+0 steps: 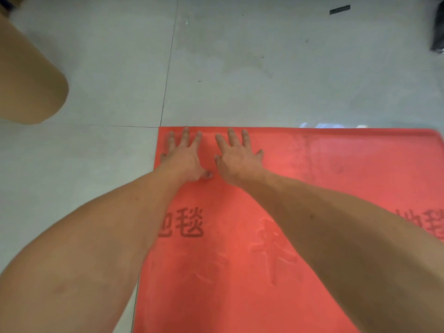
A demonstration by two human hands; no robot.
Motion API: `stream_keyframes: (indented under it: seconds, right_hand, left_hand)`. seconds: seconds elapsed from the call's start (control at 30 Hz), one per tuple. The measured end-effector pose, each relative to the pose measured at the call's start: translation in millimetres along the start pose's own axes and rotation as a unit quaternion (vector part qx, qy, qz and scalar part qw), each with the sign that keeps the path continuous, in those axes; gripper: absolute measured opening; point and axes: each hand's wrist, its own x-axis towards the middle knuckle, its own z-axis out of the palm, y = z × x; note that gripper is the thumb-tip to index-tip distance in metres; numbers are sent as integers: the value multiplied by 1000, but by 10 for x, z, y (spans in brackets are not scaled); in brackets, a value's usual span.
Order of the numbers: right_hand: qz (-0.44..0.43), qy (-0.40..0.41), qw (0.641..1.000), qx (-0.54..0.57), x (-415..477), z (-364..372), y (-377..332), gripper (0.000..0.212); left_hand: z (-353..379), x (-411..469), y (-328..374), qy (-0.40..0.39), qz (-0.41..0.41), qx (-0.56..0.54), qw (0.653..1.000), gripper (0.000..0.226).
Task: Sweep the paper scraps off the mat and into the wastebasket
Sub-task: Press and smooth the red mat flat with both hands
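- Hands first: the left hand (186,162) and right hand (240,162) lie side by side, palms down, fingers straight and spread, holding nothing.
- Both press flat on a red rectangular mat (336,179), close to its far left corner, with the fingertips almost at the far edge.
- The two thumbs point toward each other with a narrow strip of mat between them.
- The mat lies flat on a pale grey tiled floor (240,68); dark printed characters (189,222) show between the bare forearms.
- A tan, round-sided object (26,75) stands on the floor, well off the mat's left corner; whether it is the wastebasket, I cannot tell.
- A small dark strip (339,9) lies far out on the tiles, and a black shape (438,37) sits at the right edge.
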Motion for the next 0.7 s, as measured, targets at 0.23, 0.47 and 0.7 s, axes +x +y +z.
stream_keyframes:
  seconds: [0.23,0.47,0.7]
  right_hand:
    - [-10,-18,1000,-19,308,76,-32,62]
    - [-3,-18,998,-68,315,115,22,65]
    - [-1,-6,997,-81,324,-2,428,65]
  left_hand:
    - [51,255,-146,-34,-1,14,999,146]
    - [-44,215,-56,-52,-19,24,998,144]
    - [-78,185,-3,-57,-34,11,998,142]
